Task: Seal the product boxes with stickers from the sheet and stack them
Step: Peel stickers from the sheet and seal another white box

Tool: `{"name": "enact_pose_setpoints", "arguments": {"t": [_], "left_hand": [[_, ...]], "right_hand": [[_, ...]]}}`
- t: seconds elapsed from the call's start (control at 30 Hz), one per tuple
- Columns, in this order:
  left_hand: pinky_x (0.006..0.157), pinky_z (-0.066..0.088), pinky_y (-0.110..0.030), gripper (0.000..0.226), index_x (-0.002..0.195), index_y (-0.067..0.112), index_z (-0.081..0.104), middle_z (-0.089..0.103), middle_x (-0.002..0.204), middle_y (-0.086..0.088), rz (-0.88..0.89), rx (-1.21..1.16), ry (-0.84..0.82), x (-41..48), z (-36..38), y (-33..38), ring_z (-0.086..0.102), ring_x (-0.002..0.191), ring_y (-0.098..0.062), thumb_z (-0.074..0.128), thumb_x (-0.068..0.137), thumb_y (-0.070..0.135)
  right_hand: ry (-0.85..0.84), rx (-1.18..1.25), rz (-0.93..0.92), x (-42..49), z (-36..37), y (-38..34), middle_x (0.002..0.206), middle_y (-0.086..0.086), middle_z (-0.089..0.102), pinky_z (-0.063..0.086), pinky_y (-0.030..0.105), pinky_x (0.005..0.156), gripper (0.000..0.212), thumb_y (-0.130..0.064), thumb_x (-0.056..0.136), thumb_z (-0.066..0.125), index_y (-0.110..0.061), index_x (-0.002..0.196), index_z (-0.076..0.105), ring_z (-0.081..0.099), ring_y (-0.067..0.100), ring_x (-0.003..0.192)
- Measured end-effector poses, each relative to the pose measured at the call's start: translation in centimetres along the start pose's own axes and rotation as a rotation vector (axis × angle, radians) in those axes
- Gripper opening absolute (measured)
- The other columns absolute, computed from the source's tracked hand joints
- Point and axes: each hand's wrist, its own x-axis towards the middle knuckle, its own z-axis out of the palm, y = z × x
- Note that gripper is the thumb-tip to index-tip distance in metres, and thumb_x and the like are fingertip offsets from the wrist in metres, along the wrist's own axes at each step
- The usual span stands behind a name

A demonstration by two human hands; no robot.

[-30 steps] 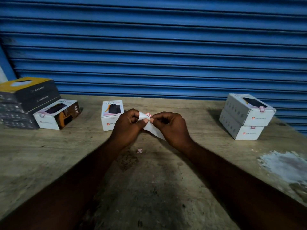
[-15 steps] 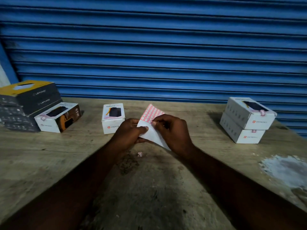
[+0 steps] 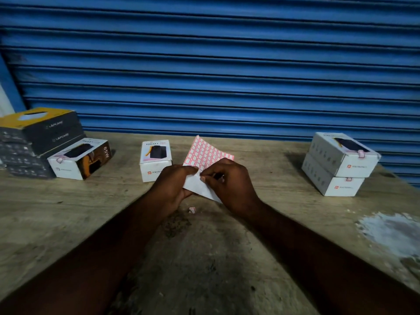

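Both hands hold a folded sticker sheet (image 3: 205, 153) of small red-bordered labels above the middle of the wooden table (image 3: 68, 212). My left hand (image 3: 173, 187) grips its lower left part. My right hand (image 3: 229, 185) pinches the fold with fingertips at the sheet's edge. A white product box (image 3: 154, 159) stands just behind my left hand. Two white boxes (image 3: 341, 164) are stacked at the right, each with a pink sticker on its flap. Another white box marked 65W (image 3: 79, 159) lies at the left.
A pile of dark and yellow boxes (image 3: 34, 137) sits at the far left. One loose sticker (image 3: 192, 209) lies on the table under my hands. A white stain (image 3: 391, 233) marks the right side. A blue roller shutter (image 3: 204, 64) closes off the back.
The sticker sheet has unfolded upward, so its red grid now shows behind my fingers. Both hands stayed close together at the table's middle.
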Motion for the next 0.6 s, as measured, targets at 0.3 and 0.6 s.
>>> {"name": "enact_pose_setpoints", "arguments": {"t": [0.3, 0.6], "left_hand": [[0.097, 0.054, -0.050, 0.020, 0.092, 0.010, 0.072, 0.075, 0.098, -0.012, 0.003, 0.108, 0.044, 0.3, -0.6, -0.4, 0.070, 0.096, -0.031, 0.080, 0.076, 0.019], [0.087, 0.056, -0.041, 0.015, 0.099, 0.010, 0.070, 0.073, 0.103, -0.014, 0.059, -0.099, 0.044, 0.0, -0.8, -0.4, 0.071, 0.093, -0.027, 0.070, 0.085, 0.008]], "right_hand": [[-0.045, -0.062, -0.121, -0.3, 0.3, -0.7, 0.093, 0.004, 0.066, 0.051, 0.040, 0.080, 0.013, -0.019, 0.084, 0.071, -0.012, 0.092, 0.078, 0.062, 0.019, 0.089], [-0.117, 0.003, -0.174, -0.4, 0.1, -1.2, 0.095, 0.001, 0.066, 0.051, 0.036, 0.084, 0.007, -0.019, 0.085, 0.074, -0.016, 0.089, 0.078, 0.062, 0.015, 0.093]]}}
